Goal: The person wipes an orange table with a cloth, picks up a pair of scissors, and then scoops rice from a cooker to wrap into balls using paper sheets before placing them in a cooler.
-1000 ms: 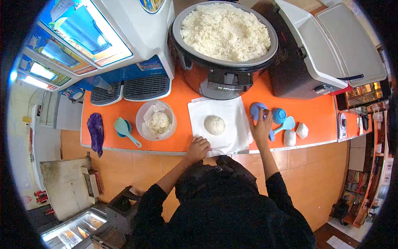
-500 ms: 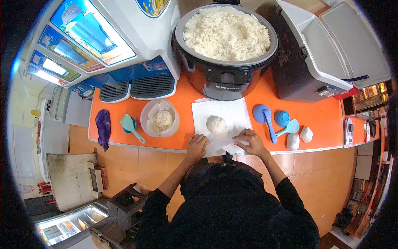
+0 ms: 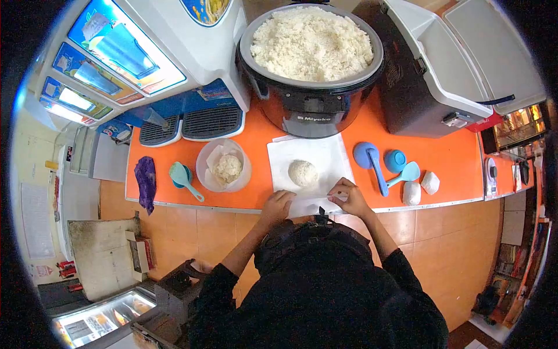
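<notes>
A rounded mound of white rice (image 3: 303, 173) sits on a sheet of white paper (image 3: 280, 154) on the orange counter. My left hand (image 3: 279, 205) is closed on the paper's near left edge, fingers curled. At the near right edge, my right hand (image 3: 350, 198) pinches the paper between thumb and fingers. Between my hands the near strip of paper is raised and creased, just in front of the rice. Neither hand touches the rice.
Behind the paper stands a big rice cooker (image 3: 314, 104) heaped with rice. To the left are a tub (image 3: 244, 168) holding rice, a green scoop (image 3: 187, 181) and a purple cloth (image 3: 145, 183). Rightward lie a blue ladle (image 3: 375, 163), a blue cup (image 3: 395, 161), white wrapped bundles (image 3: 411, 193) and an open cooler box (image 3: 418, 110).
The near strip of paper has moved slightly toward my body, away from the rice. Both hands stay on the paper, with small finger shifts. The view has shifted slightly.
</notes>
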`<state>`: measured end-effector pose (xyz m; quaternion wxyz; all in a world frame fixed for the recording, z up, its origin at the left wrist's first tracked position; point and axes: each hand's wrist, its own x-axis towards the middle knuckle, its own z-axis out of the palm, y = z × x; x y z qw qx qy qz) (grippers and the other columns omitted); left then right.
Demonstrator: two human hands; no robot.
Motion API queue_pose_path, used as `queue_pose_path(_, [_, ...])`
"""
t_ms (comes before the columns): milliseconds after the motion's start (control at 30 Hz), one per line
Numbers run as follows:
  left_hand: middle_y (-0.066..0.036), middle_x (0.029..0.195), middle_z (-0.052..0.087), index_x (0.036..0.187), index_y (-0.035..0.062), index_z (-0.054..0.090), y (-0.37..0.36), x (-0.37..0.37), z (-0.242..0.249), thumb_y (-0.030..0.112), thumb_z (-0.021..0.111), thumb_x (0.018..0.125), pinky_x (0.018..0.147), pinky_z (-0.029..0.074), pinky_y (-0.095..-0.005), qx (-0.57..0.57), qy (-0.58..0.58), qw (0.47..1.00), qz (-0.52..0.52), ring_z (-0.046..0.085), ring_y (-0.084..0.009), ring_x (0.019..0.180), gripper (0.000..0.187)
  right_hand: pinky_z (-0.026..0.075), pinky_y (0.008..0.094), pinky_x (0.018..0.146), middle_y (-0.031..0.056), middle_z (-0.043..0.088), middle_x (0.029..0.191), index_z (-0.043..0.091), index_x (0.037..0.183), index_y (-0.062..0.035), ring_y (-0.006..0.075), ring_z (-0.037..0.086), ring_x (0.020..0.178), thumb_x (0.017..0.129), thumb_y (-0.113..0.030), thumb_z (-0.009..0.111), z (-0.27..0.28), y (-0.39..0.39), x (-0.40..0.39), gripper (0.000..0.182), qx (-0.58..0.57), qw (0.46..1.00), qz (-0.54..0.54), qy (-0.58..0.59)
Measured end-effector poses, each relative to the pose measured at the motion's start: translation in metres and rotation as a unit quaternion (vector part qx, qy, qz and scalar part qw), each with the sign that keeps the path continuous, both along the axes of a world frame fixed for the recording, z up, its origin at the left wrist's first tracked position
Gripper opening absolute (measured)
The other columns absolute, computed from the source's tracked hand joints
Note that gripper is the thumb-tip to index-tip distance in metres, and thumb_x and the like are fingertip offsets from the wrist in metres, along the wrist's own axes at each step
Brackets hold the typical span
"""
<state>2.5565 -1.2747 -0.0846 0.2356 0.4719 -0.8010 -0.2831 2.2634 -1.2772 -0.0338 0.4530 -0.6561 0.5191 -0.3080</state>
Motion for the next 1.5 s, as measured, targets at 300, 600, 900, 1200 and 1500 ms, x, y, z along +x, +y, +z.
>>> queue_pose_path(300, [-0.004,0.075,0.067,0.092,-0.0001,0.069,-0.007,0.032,0.013,0.006,0.067,0.085,0.068,0.052,-0.031,0.124,0.155,0.976,0.084,0.066,-0.018,0.077,0.01,0.049,0.0366,0.083,0.0108,0.066,0.091,0.074,0.087,-0.0089,0.0262,0.062,0.09,0.07,-0.009,0.077,-0.017,-0.029,-0.035,0.017,-0.102,0.99,0.062,0.069])
queue_pose_path(600, [0.006,0.06,0.042,0.064,-0.0003,0.055,-0.073,-0.01,-0.042,0.032,0.063,0.093,0.05,0.031,-0.028,0.196,0.279,0.866,0.366,0.037,-0.0064,0.057,0.044,0.04,0.0255,0.049,0.0024,0.059,0.063,0.061,0.096,0.0009,0.007,0.051,0.055,0.087,-0.011,0.068,-0.071,-0.071,0.017,0.017,0.063,0.949,-0.263,-0.163])
queue_pose_path(900, [-0.012,0.061,0.066,0.068,-0.0015,0.067,-0.036,0.037,-0.006,0.038,0.055,0.097,0.056,0.054,-0.0324,0.377,0.115,0.845,0.361,0.067,-0.0206,0.06,0.051,0.046,0.0432,0.076,0.0185,0.059,0.093,0.054,0.113,-0.0013,0.0295,0.059,0.088,0.076,0.003,0.06,-0.036,-0.044,0.029,0.037,-0.202,0.849,-0.392,0.292])
queue_pose_path(1200, [-0.015,0.103,0.069,0.103,-0.0042,0.065,-0.075,0.05,-0.001,0.021,0.067,0.084,0.077,0.054,-0.0271,0.562,0.184,0.799,0.106,0.065,-0.0207,0.098,0.031,0.02,0.0445,0.118,0.0095,0.027,0.156,0.026,0.151,-0.0111,0.0279,0.024,0.144,0.081,-0.015,0.053,-0.024,-0.028,0.07,0.074,-0.235,0.926,0.119,0.27])
queue_pose_path(1500, [0.0,0.074,0.066,0.087,0.003,0.07,-0.146,-0.011,-0.001,0.003,0.07,0.072,0.06,0.046,-0.0273,0.26,0.252,0.929,0.081,0.06,-0.0129,0.066,0.016,0.022,0.0473,0.117,0.0096,0.028,0.155,0.026,0.151,-0.0142,0.0281,0.025,0.144,0.081,-0.014,0.055,-0.014,-0.024,0.074,0.075,-0.218,0.929,0.094,0.283])
